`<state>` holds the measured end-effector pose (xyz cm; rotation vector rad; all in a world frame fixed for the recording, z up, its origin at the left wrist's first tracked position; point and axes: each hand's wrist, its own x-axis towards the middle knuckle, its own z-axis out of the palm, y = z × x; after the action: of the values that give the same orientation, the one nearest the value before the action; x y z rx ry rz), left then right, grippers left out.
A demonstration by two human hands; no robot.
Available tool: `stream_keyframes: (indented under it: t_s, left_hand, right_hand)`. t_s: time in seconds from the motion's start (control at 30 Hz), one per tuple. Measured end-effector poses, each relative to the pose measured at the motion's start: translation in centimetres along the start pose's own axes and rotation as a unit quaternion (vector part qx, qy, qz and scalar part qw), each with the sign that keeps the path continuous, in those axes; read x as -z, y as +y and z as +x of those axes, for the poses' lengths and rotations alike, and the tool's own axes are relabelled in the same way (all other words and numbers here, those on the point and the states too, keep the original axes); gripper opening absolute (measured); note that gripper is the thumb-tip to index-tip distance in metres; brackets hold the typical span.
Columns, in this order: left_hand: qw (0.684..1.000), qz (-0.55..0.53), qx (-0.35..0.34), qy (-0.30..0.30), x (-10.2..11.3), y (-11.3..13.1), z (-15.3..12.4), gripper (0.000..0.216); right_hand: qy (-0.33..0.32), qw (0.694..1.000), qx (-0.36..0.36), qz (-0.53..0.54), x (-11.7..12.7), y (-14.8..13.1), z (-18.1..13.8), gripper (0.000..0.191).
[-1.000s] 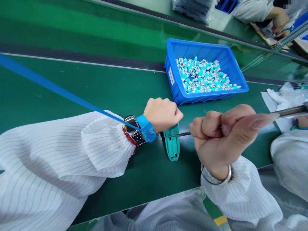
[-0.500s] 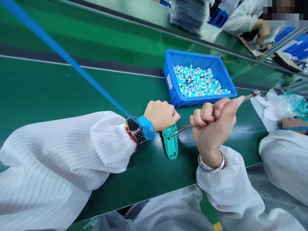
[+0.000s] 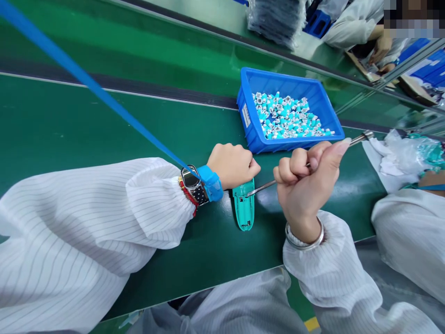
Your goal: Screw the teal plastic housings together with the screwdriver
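A teal plastic housing [image 3: 244,214] lies open on the green work surface, its inner ribs and small dark parts showing. My left hand [image 3: 232,166] is closed on the far end of this housing, which it partly covers. Wrapped in the fingers of my right hand [image 3: 306,181] is a thin metal rod tool [image 3: 261,188], with a thicker knob at its upper right end. Its slim tip touches or hovers just over the inside of the housing, near the middle; whether it makes contact I cannot tell.
Behind my hands stands a blue bin [image 3: 292,144] holding many small teal-and-white parts. A blue strap [image 3: 114,104] runs from my left wrist to the upper left. To the right are plastic bags [image 3: 405,155] and a neighbour's sleeve [image 3: 410,222]. Another person works across the bench.
The housing's near end has swung slightly left. Both hands keep their grips, and the tool's tip has shifted slightly left with the housing.
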<state>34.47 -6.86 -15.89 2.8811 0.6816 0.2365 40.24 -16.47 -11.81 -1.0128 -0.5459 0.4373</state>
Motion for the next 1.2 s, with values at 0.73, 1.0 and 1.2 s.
stream_keyframes:
  t_s: [0.73, 1.0, 1.2]
  left_hand:
    - [1.0, -0.007, -0.007, -0.009, 0.1, -0.1, 0.0, 0.043]
    - [1.0, -0.01, -0.019, -0.002, 0.4, -0.1, -0.2, 0.042]
    - [1.0, -0.019, -0.012, -0.021, 0.6, 0.0, -0.2, 0.041]
  right_hand:
    - [0.019, 0.998, -0.055, 0.039, 0.0, 0.2, 0.3, 0.045]
    - [0.007, 0.999, -0.038, 0.025, 0.0, 0.4, 0.3, 0.045]
    - [-0.02, 1.0, 0.013, -0.007, -1.4, 0.0, -0.8, 0.041]
